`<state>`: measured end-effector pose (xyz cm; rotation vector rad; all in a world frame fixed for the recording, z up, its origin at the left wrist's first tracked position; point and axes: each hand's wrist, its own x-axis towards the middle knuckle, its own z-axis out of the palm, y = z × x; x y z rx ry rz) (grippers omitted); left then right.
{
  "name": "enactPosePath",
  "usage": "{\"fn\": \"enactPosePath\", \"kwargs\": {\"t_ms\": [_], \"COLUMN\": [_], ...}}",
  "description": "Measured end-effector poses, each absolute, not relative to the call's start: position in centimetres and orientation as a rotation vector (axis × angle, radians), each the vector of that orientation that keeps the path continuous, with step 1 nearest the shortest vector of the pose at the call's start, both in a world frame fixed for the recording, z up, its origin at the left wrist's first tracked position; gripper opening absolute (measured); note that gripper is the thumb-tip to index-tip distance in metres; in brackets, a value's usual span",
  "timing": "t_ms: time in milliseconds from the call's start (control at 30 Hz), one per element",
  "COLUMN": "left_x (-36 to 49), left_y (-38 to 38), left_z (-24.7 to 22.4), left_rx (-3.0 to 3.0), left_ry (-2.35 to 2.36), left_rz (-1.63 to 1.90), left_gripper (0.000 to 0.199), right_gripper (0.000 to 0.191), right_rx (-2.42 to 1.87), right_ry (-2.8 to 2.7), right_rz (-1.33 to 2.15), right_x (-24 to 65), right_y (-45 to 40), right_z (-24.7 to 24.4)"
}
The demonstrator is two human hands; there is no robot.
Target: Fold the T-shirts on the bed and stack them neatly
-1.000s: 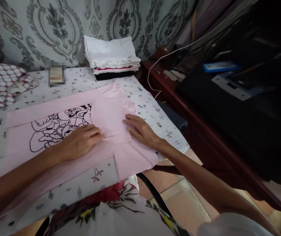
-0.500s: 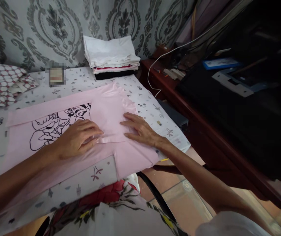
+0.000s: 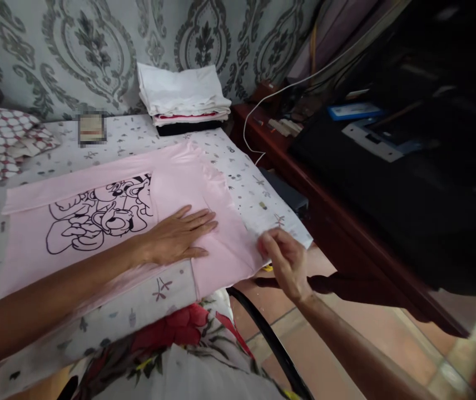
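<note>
sliding to the right across a pink shirt (image 3: pixel 175 189) since the earlier frames, the left hand (image 3: pixel 175 236) now lies flat on it, open, palm down and fingers spread, beside a black cartoon print (image 3: pixel 108 216). also shifted, the right hand (image 3: pixel 286 258) has left the upper part for the shirt's near right corner, its fingers curled at the edge; whether they grip the fabric cannot be told. the shirt lies spread on a printed sheet (image 3: pixel 246 183), its far side folded inward along the print. behind it sits a stack of folded clothes (image 3: pixel 183 91), white on top and black at the bottom. at far left, a checked cloth (image 3: pixel 0 139) lies bunched near a blurred-out item (image 3: pixel 92 128).
</note>
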<state>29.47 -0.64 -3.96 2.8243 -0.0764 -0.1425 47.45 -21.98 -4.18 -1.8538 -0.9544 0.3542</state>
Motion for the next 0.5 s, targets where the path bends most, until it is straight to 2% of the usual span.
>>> {"fn": "enactPosePath", "kwargs": {"t_ms": [133,267,400,500], "left_x": [29.4,29.2,29.6,30.3], "left_y": [-0.7,-0.8,-0.4,0.7], "left_z": [-4.3,-4.3,-3.7,-3.2], "left_rx": [2.818,2.788,2.691,2.651], "left_ry": [-0.077,-0.070,-0.049,0.019], "left_rz": [-0.135,-0.120,-0.084,0.076], "left_gripper": [0.069,0.067,0.054,0.048], "right_gripper": [0.042,0.039,0.041,0.041], "right_rx": [-1.881,-1.934,-1.837,-1.751], "right_ry": [-0.775,-0.714,-0.755,-0.765], "right_rz": [0.510,0.622,0.767,0.872], "right_x": [45.5,44.6,44.4,44.3], "right_y": [-26.3,-27.0,-26.4,-26.7], "right_z": [-5.7,-8.0,-9.5,-9.8]}}
